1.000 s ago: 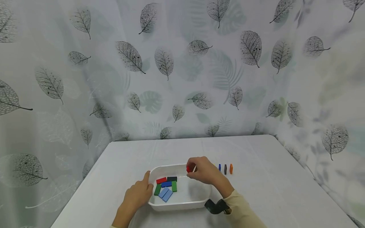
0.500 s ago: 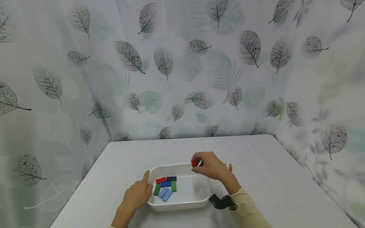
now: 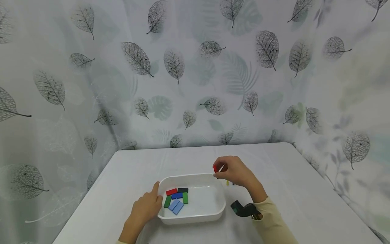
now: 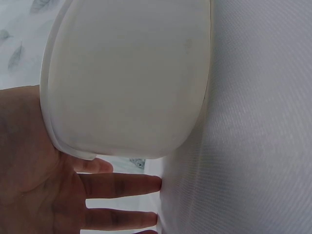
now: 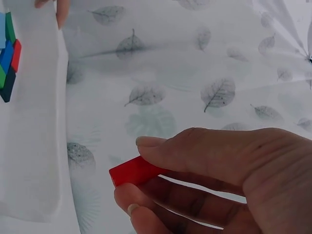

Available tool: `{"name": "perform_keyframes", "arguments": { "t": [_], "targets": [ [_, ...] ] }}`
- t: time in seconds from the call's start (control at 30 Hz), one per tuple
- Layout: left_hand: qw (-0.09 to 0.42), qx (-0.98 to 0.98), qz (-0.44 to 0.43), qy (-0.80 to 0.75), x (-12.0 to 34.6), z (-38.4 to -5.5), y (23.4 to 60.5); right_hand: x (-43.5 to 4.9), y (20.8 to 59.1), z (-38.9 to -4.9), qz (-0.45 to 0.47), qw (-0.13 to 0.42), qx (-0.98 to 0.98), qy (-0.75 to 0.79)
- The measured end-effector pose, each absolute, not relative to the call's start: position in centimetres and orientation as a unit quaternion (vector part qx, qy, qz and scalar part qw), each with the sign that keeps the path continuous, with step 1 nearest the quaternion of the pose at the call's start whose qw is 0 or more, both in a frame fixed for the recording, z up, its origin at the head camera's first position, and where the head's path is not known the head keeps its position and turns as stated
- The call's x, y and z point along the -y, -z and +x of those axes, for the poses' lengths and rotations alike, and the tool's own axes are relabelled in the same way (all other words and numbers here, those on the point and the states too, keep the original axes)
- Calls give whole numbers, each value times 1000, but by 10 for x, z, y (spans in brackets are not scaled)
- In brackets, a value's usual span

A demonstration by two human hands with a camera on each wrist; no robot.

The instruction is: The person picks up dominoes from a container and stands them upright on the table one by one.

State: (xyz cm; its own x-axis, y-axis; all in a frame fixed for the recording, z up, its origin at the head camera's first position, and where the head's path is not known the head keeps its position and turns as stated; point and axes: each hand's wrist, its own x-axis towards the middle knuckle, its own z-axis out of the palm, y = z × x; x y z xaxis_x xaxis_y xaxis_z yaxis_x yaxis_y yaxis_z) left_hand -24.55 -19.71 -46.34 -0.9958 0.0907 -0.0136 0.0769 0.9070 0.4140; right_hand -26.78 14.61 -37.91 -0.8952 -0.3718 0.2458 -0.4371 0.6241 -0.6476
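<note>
My right hand (image 3: 234,171) pinches a small red block (image 5: 134,171) between thumb and fingertips, above the far right corner of a white tray (image 3: 192,222). At the tray's left end, my left hand (image 3: 147,207) touches the rim; its fingers (image 4: 119,185) are extended in the left wrist view. Inside the tray's left part lie flat blocks: a red block (image 3: 171,191), a black block (image 3: 182,190), a dark blue block (image 3: 177,196), two green blocks (image 3: 185,198) and two light blue blocks (image 3: 178,208), placed close together.
A yellow piece (image 3: 227,183) shows just below my right hand, beside a partly hidden dark one. A black device (image 3: 243,208) is strapped on my right wrist. The white tabletop (image 3: 304,203) ends at a leaf-patterned curtain (image 3: 189,84).
My right hand has moved right and away from me with the red block, from over the tray to its far corner. It now covers the standing blue, black and orange pieces. The left hand stays put.
</note>
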Motion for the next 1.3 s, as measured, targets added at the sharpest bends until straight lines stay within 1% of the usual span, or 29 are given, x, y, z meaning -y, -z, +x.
{"name": "perform_keyframes", "arguments": {
  "t": [0.3,0.8,1.3],
  "targets": [
    [17,-976,42,-211,197,-246,464,-169,375,-268,223,43,894,-386],
    [23,-976,39,-213,197,-246,464,-202,373,-271,192,42,903,-383],
    [22,-976,42,-212,196,-245,463,-229,383,-277,155,35,910,-384]
  ]
}}
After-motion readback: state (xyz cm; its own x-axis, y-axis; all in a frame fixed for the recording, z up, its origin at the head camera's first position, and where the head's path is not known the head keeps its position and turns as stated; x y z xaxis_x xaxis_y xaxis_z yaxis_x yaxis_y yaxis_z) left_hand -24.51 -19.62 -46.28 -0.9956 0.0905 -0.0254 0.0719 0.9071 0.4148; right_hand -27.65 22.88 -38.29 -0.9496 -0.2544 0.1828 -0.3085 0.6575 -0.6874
